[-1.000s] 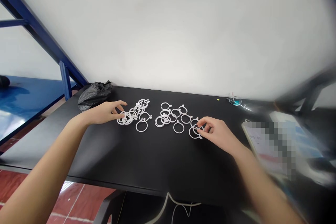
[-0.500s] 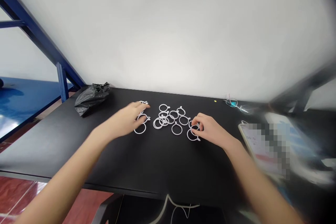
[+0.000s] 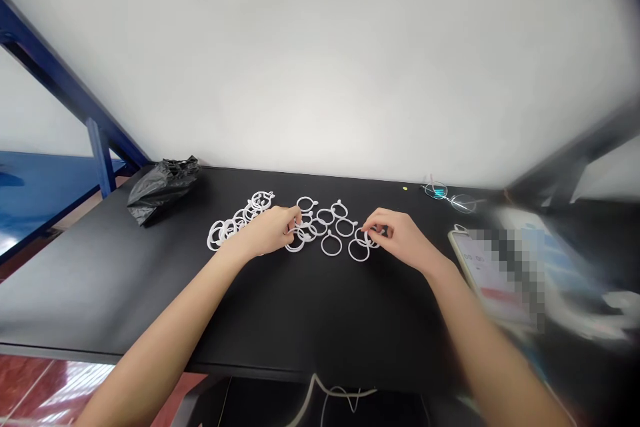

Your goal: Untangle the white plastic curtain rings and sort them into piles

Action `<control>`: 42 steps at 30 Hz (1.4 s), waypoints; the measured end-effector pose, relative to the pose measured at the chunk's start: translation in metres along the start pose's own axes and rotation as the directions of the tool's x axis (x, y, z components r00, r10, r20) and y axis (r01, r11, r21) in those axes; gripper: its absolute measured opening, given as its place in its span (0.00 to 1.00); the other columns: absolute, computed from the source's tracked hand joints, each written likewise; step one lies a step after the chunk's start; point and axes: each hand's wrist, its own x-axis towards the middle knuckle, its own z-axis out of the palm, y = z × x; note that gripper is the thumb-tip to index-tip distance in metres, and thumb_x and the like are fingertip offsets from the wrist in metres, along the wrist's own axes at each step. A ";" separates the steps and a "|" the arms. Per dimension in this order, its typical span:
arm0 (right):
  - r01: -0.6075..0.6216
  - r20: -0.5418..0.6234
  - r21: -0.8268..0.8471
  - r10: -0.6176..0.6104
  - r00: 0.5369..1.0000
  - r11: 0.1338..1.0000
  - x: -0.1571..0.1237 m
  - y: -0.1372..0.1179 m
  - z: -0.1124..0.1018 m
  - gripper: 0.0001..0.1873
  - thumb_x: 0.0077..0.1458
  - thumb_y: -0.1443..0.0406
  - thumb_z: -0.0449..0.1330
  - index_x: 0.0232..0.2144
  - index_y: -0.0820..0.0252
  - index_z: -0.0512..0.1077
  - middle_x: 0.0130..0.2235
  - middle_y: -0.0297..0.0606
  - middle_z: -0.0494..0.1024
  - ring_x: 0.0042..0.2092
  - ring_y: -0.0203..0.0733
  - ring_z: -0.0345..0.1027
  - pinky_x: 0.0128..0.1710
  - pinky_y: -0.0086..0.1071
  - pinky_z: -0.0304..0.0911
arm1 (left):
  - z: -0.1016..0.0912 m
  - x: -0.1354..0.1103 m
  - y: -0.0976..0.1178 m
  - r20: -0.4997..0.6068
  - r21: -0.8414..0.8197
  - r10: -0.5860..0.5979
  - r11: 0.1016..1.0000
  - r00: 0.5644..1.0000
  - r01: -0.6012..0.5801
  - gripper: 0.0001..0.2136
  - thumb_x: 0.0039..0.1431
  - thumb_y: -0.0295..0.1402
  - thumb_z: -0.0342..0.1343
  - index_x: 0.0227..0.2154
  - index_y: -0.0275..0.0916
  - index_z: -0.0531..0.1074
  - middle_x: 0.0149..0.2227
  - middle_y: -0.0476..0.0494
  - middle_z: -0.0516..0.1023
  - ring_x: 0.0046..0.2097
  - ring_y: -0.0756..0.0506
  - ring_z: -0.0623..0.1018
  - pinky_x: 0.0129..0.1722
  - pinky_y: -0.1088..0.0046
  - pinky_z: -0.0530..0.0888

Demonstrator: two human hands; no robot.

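Many white curtain rings, each with a small eyelet, lie on a black tabletop (image 3: pixel 310 313). My left hand (image 3: pixel 265 232) is over the middle cluster, its thumb and index finger pinched at a curtain ring (image 3: pixel 295 249). Behind and beside that hand spreads a pile of overlapping curtain rings (image 3: pixel 229 229), partly covered by it. On the right, my right hand (image 3: pixel 400 237) has thumb and fingertips closed on a curtain ring (image 3: pixel 367 237) among a few others. Between the hands, a single curtain ring (image 3: pixel 331 255) lies flat.
A crumpled black plastic bag (image 3: pixel 163 187) sits at the back left. Eyeglasses (image 3: pixel 450 200) rest at the back right, near a phone (image 3: pixel 480 267) and a blurred white-and-blue packet (image 3: pixel 555 260). A white wall (image 3: pixel 320 67) rises behind. Pale cables (image 3: pixel 313 390) hang below the front edge.
My left hand has moved right, from the left pile to the middle cluster, and its spread fingers have closed. The left pile is now uncovered. My right hand stays by the right-hand rings.
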 end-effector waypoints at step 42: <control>-0.101 -0.024 -0.207 0.098 0.995 0.973 -0.006 -0.008 0.017 0.11 0.59 0.62 0.55 0.25 0.56 0.69 0.29 0.34 0.72 0.27 0.36 0.61 0.28 0.31 0.55 | -0.007 -0.027 0.013 0.193 0.010 -0.012 1.000 0.981 0.010 0.09 0.48 0.23 0.52 0.29 0.41 0.73 0.27 0.49 0.76 0.32 0.45 0.75 0.29 0.72 0.65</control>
